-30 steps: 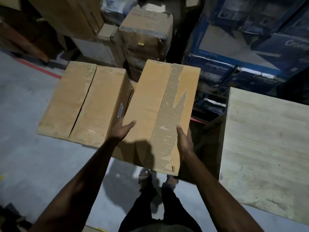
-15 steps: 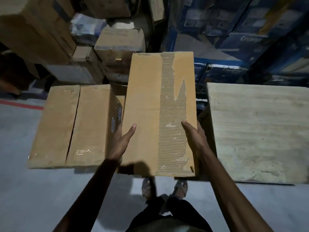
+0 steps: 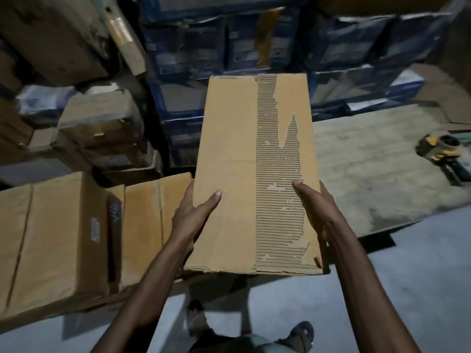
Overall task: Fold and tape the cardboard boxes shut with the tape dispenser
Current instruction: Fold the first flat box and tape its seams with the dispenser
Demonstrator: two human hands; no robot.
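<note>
**Box held up between the cartons and the worktop**

The person stands holding a cardboard box (image 3: 229,161) in the air, above the grey floor (image 3: 420,276), with stacked brown cartons (image 3: 63,238) on one side and the wooden worktop (image 3: 369,179) on the other. Its long axis runs straight away from the person, far end toward the wall of blue cartons (image 3: 198,47). The broad face is up, and a long strip of its skin is torn off, baring the corrugation. The box looks closed; I can't see what is in it.

The left hand (image 3: 196,217) grips the left edge, thumb flat on top. The right hand (image 3: 316,212) grips the right edge, thumb on the torn strip.

A yellow-and-black tape dispenser (image 3: 438,151) lies on the worktop, well apart from the box. The print on the blue cartons and the small label (image 3: 95,229) on a brown carton are too blurred to read.
</note>
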